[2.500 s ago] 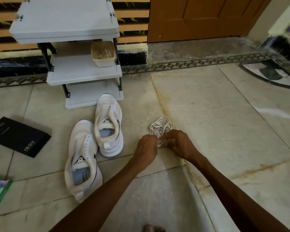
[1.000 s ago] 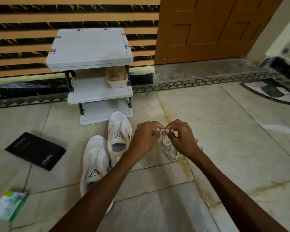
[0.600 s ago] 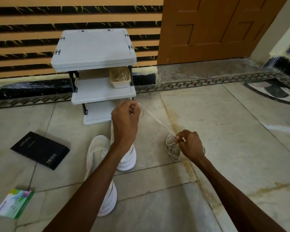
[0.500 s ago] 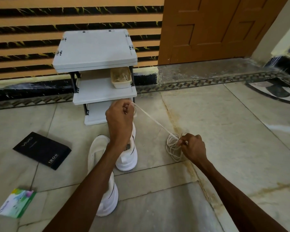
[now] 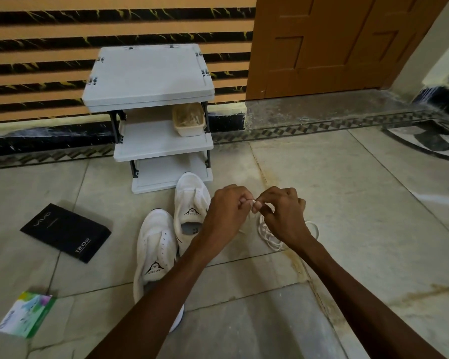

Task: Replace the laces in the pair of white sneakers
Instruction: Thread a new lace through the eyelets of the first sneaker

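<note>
We see both hands raised together over the floor (image 5: 347, 203), fingertips nearly touching. Our left hand (image 5: 224, 212) has its fingers (image 5: 240, 196) curled tight, pinching a bit of white lace (image 5: 253, 202) between thumb and forefinger; our right hand (image 5: 283, 216) pinches the same lace right beside it, fingers (image 5: 268, 200) also closed narrow on it. The rest of the lace lies as a loose bundle (image 5: 267, 235) on the floor just under and behind the right hand, partly hidden by the wrist. We can't tell whether it is one lace or two. The two white sneakers sit left of the hands, side by side and touching, toes pointing to the shelf: the far sneaker (image 5: 189, 203) is just beside the left hand, the near sneaker (image 5: 154, 252) is partly covered by the left forearm. Both show empty eyelets, no laces in them. A small grey shelf rack (image 5: 151, 73) stands against the striped wall, with a beige tub (image 5: 189, 120) on its middle shelf. A black box (image 5: 65, 231) lies on the floor well left of the sneakers, and a green packet (image 5: 26, 314) sits near the lower left corner. A brown door (image 5: 335, 40) is at the upper right.
</note>
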`<control>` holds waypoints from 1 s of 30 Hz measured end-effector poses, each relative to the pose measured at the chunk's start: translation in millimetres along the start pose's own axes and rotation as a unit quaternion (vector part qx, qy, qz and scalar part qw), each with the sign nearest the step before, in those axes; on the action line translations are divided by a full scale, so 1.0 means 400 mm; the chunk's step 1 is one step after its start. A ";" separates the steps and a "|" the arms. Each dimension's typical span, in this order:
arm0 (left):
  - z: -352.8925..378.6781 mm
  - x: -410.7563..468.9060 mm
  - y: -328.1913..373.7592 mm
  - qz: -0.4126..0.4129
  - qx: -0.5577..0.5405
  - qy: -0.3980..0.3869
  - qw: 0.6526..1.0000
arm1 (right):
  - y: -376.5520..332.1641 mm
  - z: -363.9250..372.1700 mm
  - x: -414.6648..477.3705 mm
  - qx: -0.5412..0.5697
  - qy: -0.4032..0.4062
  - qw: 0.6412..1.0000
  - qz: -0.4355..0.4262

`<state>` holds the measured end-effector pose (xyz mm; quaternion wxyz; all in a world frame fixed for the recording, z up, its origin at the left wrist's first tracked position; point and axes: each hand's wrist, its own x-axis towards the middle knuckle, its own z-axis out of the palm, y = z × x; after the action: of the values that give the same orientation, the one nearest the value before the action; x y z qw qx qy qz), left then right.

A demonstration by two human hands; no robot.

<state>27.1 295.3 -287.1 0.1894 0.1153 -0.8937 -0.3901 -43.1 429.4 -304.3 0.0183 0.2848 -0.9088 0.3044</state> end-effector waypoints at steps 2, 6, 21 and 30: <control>-0.004 -0.001 0.007 -0.007 0.022 0.028 0.999 | 0.004 0.006 0.002 0.009 -0.004 1.000 0.010; -0.055 0.012 0.021 0.003 0.029 0.145 0.989 | 0.044 0.029 0.006 0.025 -0.004 0.997 0.066; -0.051 0.019 -0.012 0.029 0.042 -0.005 0.999 | 0.010 0.029 0.004 -0.001 -0.015 1.000 -0.010; -0.034 0.020 -0.023 0.020 0.051 -0.053 0.997 | -0.035 0.016 0.009 0.010 -0.007 1.000 -0.007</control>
<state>26.3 277.3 -283.3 0.1436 0.0864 -0.9232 -0.3459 -38.0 414.8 -301.1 0.0108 0.2931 -0.9040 0.3111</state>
